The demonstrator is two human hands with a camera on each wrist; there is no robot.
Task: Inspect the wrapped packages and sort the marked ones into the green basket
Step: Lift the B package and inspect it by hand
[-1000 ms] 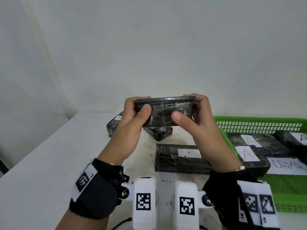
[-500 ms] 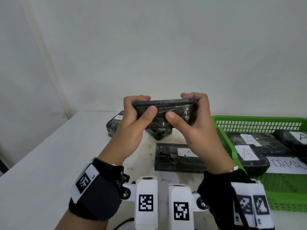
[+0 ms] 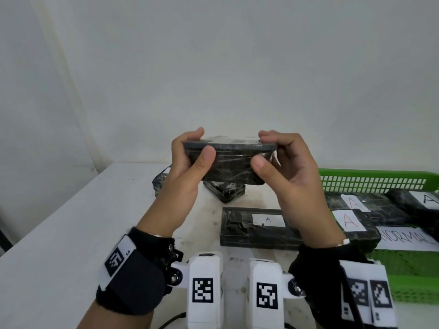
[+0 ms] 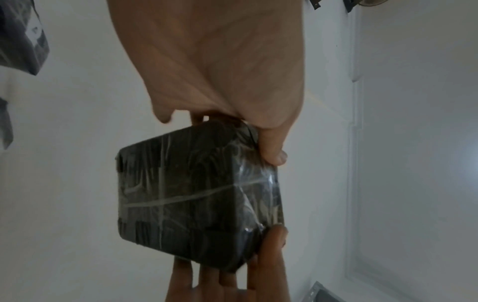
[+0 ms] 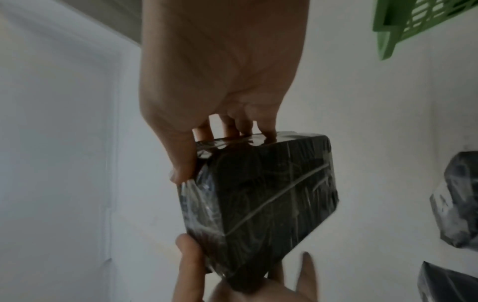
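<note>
A black package wrapped in clear film (image 3: 231, 163) (image 4: 199, 196) (image 5: 261, 202) is held up above the table by both hands. My left hand (image 3: 190, 162) grips its left end, thumb on the near face and fingers over the top. My right hand (image 3: 273, 160) grips the right end the same way. No label shows on the faces in view. The green basket (image 3: 370, 179) stands at the right and holds black packages with white "A" labels (image 3: 349, 220). Another labelled package (image 3: 256, 224) lies on the table below my hands.
Two more black packages (image 3: 225, 191) lie farther back on the white table (image 3: 59, 233), partly hidden by my hands. A white sheet reading "NORMAL" (image 3: 408, 238) lies in the basket. A plain wall stands close behind the table.
Both hands have tilted the package, bringing its top face more level so its long side edge faces me. The thumbs shifted along the near face.
</note>
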